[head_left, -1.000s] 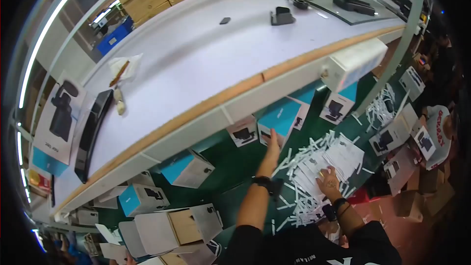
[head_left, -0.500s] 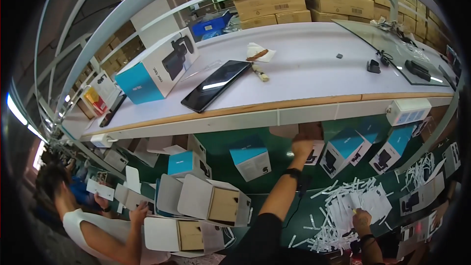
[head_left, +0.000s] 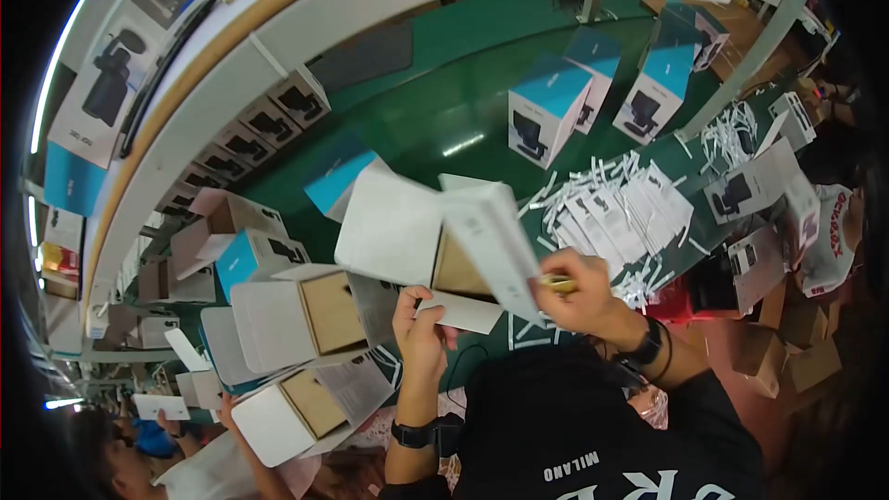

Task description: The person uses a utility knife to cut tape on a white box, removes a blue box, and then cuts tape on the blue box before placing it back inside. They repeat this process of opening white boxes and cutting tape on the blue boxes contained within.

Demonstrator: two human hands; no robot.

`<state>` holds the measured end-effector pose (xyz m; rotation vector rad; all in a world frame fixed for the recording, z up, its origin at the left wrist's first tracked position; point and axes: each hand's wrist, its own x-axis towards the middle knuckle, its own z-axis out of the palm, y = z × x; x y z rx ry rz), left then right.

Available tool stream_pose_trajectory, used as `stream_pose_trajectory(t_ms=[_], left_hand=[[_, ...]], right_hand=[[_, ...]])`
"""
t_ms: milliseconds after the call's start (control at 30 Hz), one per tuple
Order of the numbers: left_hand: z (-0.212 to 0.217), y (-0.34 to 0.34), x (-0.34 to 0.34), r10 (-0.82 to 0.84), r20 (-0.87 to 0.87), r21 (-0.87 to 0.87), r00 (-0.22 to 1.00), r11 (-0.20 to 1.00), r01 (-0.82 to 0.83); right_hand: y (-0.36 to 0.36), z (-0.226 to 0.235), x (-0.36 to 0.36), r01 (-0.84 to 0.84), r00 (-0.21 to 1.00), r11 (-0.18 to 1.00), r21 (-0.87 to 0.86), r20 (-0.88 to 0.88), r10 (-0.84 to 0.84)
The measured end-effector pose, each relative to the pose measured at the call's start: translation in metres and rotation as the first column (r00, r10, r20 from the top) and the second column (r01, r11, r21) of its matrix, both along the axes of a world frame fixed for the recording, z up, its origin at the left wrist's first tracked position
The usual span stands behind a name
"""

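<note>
Both hands grip one open white box [head_left: 435, 241]: left hand [head_left: 419, 329] beneath, right hand [head_left: 579, 292] alongside (fingers clenched).

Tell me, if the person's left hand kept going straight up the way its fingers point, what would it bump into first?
Probably the open white carton that the left hand already touches at a bottom flap: its brown inner tray sits right above the fingertips. Depth is hard to judge in this bent view.

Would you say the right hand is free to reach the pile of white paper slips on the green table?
Probably not at once: the right hand is busy gripping the open white box along with a small yellow item, though the paper slips lie just beyond it with nothing between.
</note>
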<state>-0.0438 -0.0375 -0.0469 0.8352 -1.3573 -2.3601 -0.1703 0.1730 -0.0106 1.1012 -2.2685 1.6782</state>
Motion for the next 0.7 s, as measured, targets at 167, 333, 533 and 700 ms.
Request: stream_pose_trajectory(t_ms=[167, 333, 533, 700], left_hand=[[0.003, -0.012, 0.047, -0.027, 0.097, -0.002, 0.995, 1.000, 0.027], [0.006, -0.018, 0.079, -0.098, 0.192, -0.004, 0.977, 0.995, 0.100], [0.013, -0.012, 0.089, -0.180, 0.191, 0.053, 0.965, 0.984, 0.173], [0.013, -0.018, 0.100, -0.079, 0.173, 0.039, 0.982, 0.997, 0.074]], right_hand=[[-0.035, -0.027, 0.029, -0.118, 0.993, 0.985, 0.130, 0.012, 0.117], [-0.057, -0.031, 0.061, -0.320, 0.943, 0.931, 0.176, 0.157, 0.295], [-0.068, -0.063, 0.089, -0.238, 0.971, 0.971, 0.014, 0.012, 0.238], [-0.051, -0.037, 0.091, -0.481, 0.833, 0.847, 0.224, 0.419, 0.362]])
